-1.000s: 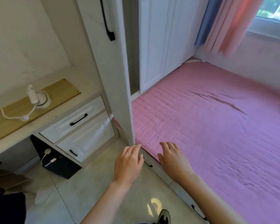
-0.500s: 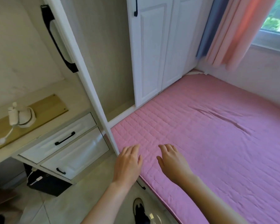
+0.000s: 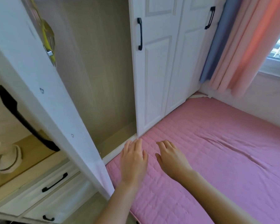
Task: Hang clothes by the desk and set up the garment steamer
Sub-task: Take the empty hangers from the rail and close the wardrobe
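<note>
My left hand (image 3: 133,160) and my right hand (image 3: 171,159) reach forward side by side over the near corner of a pink quilted bed (image 3: 217,159), fingers straight, holding nothing. In front of them stands a white wardrobe; its left door (image 3: 44,94) is swung open toward me, showing a bare beige interior (image 3: 100,78). A yellowish item (image 3: 48,36), partly hidden behind the door's edge, hangs at the top of that opening. At the far left a white device with a cord (image 3: 5,157) sits on the wooden desk top (image 3: 27,152).
Two shut wardrobe doors with black handles (image 3: 140,33) stand to the right of the opening. White desk drawers (image 3: 44,189) sit below the desk. Pink and blue curtains (image 3: 242,46) hang by a window at the right.
The view has moved forward and up toward the wardrobe. The open door now fills the left side, and both hands have gone from the bed's edge to over the mattress corner.
</note>
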